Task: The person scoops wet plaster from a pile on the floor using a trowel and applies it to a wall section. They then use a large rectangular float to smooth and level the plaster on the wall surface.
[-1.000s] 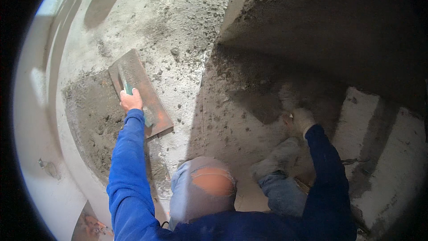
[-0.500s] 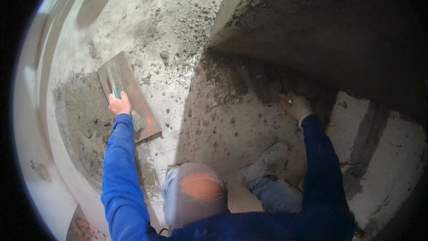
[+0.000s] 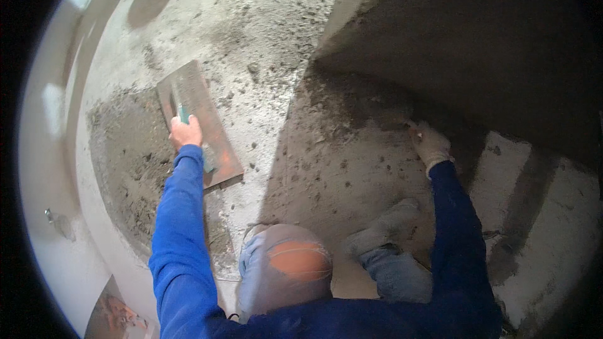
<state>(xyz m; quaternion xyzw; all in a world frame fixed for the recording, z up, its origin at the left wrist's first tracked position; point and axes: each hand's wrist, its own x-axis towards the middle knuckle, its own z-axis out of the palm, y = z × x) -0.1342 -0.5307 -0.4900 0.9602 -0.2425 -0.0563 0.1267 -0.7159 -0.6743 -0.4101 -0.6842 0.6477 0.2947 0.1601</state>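
Rough concrete floor (image 3: 264, 31) carries wet mortar (image 3: 125, 150); left hand (image 3: 186, 133) clamped on the plastering trowel (image 3: 200, 124) should keep it flat, while gloved right hand (image 3: 429, 144), curled together, presses the wall base (image 3: 377, 97).

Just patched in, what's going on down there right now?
A person in blue sleeves is crouched over a rough, mortar-spattered floor. The left hand grips the green handle of a flat rectangular trowel lying beside a patch of wet grey mortar. The right hand, in a pale glove, reaches to the base of the dark plastered wall; whether it holds anything cannot be told. One dusty shoe shows below.
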